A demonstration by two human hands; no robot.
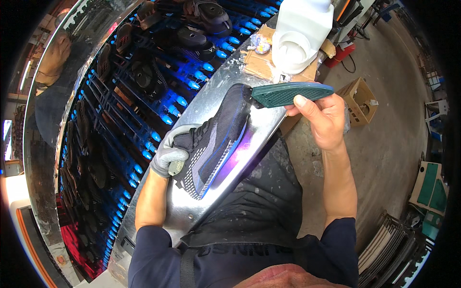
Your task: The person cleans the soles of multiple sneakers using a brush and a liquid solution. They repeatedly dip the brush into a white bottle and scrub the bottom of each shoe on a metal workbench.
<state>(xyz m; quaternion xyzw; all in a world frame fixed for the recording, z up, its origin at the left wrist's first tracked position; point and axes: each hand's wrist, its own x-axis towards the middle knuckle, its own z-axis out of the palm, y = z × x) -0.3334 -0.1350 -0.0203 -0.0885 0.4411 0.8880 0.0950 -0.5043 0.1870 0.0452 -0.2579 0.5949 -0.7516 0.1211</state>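
At the far left of the frame, racks (120,110) of dark shoes are sitting under blue lights. Left of centre, the gloved left hand (169,154) is clamping the black shoe upper (216,139) by its heel. Right of centre, the bare right hand (321,116) is pinching a green sole (288,93) touching the toe. A white jug (300,31) is standing at the top.

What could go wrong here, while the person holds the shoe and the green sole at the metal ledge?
1. The right hand grips the green sole by one end only, so it may meet the black shoe upper crooked.
2. The gloved left hand holds just the heel, so the upper might twist.
3. The white jug stands close behind on the cardboard and could be knocked over.
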